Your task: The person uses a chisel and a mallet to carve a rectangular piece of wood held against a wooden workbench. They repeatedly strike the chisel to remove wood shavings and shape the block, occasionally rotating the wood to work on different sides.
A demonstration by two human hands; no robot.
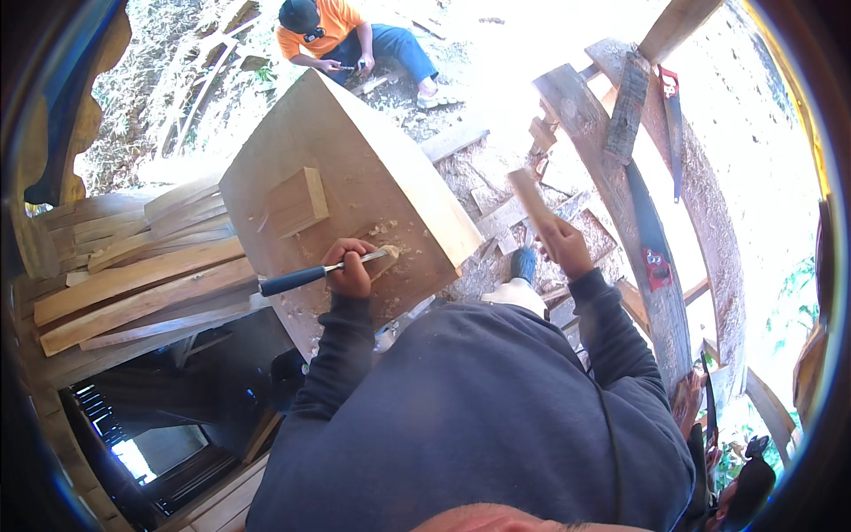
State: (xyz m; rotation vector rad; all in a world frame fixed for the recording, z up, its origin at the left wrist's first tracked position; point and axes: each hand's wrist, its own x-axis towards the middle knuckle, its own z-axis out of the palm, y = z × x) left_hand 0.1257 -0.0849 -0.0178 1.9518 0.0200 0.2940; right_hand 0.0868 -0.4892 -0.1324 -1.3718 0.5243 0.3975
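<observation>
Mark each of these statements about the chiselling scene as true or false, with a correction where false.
1. The left hand grips a chisel with a dark handle. True.
2. The chisel's blade tip rests on the large wooden slab. True; wood chips lie around it.
3. The right hand is empty. False: it holds a wooden stick, raised to the right of the slab.
4. A small wooden block sits on the slab, up-left of the chisel tip. True.
5. The person in the orange shirt stands beside the slab, touching it. False: that person sits on the ground beyond it, apart from it.
6. A handsaw lies across the slab. False: it rests against the timber frame at right.
</observation>
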